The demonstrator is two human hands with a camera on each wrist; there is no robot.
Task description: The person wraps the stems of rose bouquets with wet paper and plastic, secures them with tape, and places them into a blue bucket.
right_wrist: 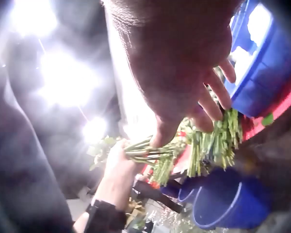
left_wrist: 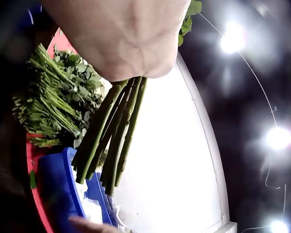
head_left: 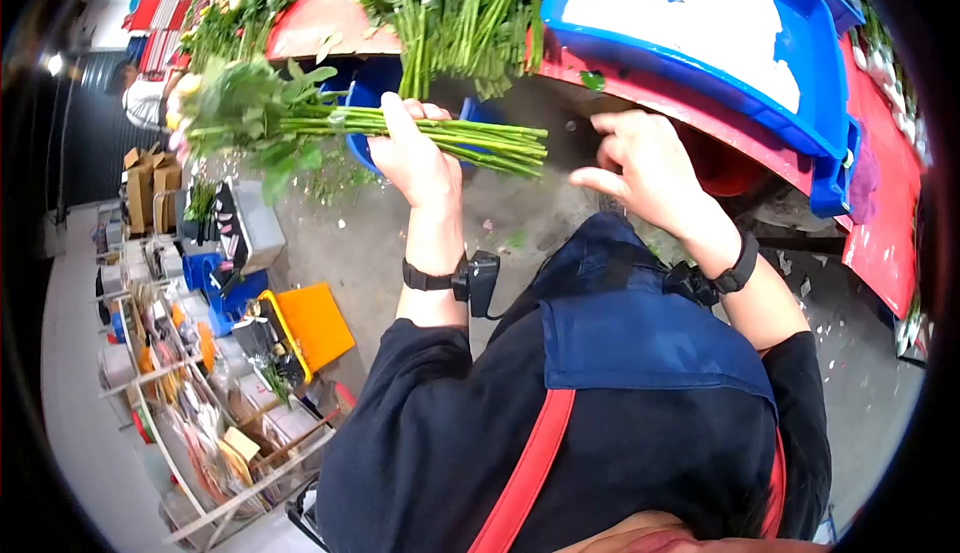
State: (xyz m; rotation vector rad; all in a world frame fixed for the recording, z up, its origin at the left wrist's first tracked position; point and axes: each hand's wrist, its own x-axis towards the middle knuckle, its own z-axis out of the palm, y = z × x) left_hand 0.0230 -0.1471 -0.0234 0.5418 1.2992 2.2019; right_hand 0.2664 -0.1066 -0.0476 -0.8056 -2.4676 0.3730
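Observation:
A bunch of long-stemmed flowers (head_left: 480,143) lies sideways in my left hand (head_left: 418,158), which grips it round the green stems. Its leafy part and pale blooms point left, and the cut stem ends point right. In the left wrist view the stems (left_wrist: 117,141) come out below the hand. My right hand (head_left: 645,163) is held apart from the stem ends, its fingers loosely spread with nothing in them. The right wrist view shows the right hand (right_wrist: 184,92) with thumb and fingers extended.
More green stems (head_left: 465,23) overhang the red table edge (head_left: 690,118) ahead. A blue tray (head_left: 640,38) with white material stands at the right. Below the table are blue buckets (right_wrist: 218,208). A cluttered shelf rack (head_left: 190,423) and an orange crate (head_left: 315,325) are at the left.

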